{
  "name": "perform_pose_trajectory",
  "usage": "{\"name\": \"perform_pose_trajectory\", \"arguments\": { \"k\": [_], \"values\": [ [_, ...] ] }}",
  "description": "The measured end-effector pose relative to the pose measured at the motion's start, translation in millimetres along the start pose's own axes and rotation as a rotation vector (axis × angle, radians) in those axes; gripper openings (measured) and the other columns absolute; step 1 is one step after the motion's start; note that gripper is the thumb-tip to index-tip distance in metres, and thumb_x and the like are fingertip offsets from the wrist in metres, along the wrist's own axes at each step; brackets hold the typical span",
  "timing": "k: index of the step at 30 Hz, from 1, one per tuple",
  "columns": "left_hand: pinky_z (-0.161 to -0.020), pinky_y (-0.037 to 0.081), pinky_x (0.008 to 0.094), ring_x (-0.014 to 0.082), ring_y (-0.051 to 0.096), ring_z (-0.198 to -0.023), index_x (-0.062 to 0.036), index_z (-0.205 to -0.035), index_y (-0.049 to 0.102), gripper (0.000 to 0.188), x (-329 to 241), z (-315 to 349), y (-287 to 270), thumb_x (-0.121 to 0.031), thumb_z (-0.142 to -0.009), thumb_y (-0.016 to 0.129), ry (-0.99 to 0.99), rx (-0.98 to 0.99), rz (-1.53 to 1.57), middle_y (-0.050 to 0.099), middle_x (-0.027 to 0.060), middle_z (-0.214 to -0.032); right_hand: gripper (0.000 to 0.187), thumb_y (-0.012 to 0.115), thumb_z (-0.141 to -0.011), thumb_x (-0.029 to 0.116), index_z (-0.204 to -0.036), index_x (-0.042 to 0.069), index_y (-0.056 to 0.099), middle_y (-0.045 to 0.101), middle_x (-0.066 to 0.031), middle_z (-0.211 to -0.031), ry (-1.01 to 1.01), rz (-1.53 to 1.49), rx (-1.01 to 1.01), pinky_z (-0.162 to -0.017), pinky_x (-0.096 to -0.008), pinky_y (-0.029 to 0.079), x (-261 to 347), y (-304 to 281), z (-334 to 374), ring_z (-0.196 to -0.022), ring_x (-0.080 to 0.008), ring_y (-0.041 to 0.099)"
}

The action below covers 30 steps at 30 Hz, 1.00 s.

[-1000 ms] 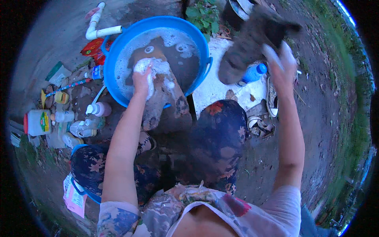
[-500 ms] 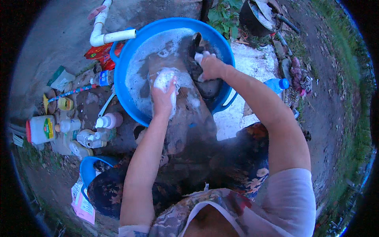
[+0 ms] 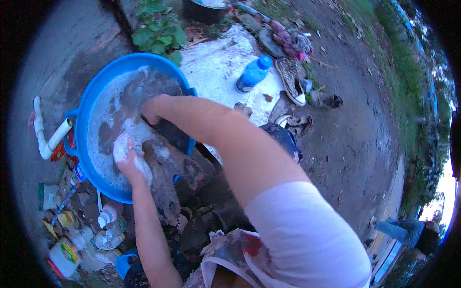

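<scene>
A round blue tub (image 3: 86, 139) holds murky, sudsy water. My left hand (image 3: 128, 161) is over its near left part, fingers curled and coated in thick white foam. Whatever lies within that foam cannot be made out. Beside it a wet brown board (image 3: 168, 156) slants out over the near rim. My right hand (image 3: 153, 109) reaches down into the tub on the right, its fingers hidden by the wrist and the water. Something dark (image 3: 170, 136) lies in the water just below my right wrist.
A blue bottle (image 3: 252, 74) stands on a pale slab (image 3: 211, 60), near a patterned shoe (image 3: 290, 81). White pipe (image 3: 53, 141) juts out left of the tub. Several bottles, including a white one (image 3: 108, 213), crowd the lower left. Far right, a person in jeans (image 3: 398, 231) is visible.
The view has swung right, so the tub now sits farther left and the shoe and distant person show. My right hand has sunk lower into the water; the dark shoe-like thing beside it is no longer raised.
</scene>
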<state>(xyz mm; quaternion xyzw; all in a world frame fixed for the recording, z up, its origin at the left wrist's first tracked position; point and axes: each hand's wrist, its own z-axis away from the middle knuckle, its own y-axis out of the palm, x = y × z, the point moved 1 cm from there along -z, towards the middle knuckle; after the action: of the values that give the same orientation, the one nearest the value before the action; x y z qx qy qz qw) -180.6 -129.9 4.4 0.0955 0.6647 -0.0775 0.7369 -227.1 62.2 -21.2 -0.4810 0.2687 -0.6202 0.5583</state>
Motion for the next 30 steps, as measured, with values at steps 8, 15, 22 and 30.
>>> {"name": "perform_pose_trajectory", "arguments": {
  "k": [8,15,22,30],
  "values": [
    [-0.057,0.043,0.0231,0.0138,0.057,-0.082,-0.002,-0.116,0.051,0.035,-7.3,-7.2,-2.5,-0.017,-0.085,0.057,-0.069,-0.046,-0.003,0.06,0.0067,-0.103,0.038,0.062,-0.076,0.038,-0.092,0.003,0.065,0.065,-0.0122,-0.086,-0.175,-0.592,-0.529,-0.071,-0.0351,0.047,-103.9,-74.1,271.7,-0.081,-0.0229,0.061],
    [-0.061,0.046,0.0252,0.0134,0.054,-0.075,-0.0022,-0.114,0.051,0.032,-15.1,-11.3,-8.6,-0.021,-0.088,0.053,-0.081,0.022,-0.028,0.059,0.0062,-0.098,0.025,0.062,-0.074,0.023,-0.089,0.003,0.066,0.066,-0.0087,-0.075,1.467,-0.865,-0.7,-0.065,-0.0303,0.049,-313.9,194.6,548.6,-0.07,-0.0173,0.064],
    [-0.058,0.046,0.0254,0.0144,0.056,-0.072,-0.0048,-0.109,0.053,0.027,-27.7,-4.3,6.6,-0.021,-0.087,0.054,-0.059,-0.151,-0.28,0.06,0.0064,-0.091,0.05,0.063,-0.074,0.024,-0.119,0.007,0.05,0.056,-0.0154,-0.114,1.541,-0.355,-0.824,-0.087,-0.0366,0.042,-413.5,259.8,623.4,-0.105,-0.0303,0.054],
    [-0.067,0.049,0.0314,0.0187,0.059,-0.079,-0.0039,-0.105,0.055,0.023,-28.5,-2.2,3.9,-0.017,-0.086,0.055,-0.03,-0.219,-0.351,0.062,0.0093,-0.091,0.066,0.066,-0.072,0.045,-0.123,0.007,0.05,0.054,-0.012,-0.121,1.65,-0.488,-0.623,-0.087,-0.0371,0.042,-447.7,334.1,602.1,-0.102,-0.0278,0.055]
  ]
}}
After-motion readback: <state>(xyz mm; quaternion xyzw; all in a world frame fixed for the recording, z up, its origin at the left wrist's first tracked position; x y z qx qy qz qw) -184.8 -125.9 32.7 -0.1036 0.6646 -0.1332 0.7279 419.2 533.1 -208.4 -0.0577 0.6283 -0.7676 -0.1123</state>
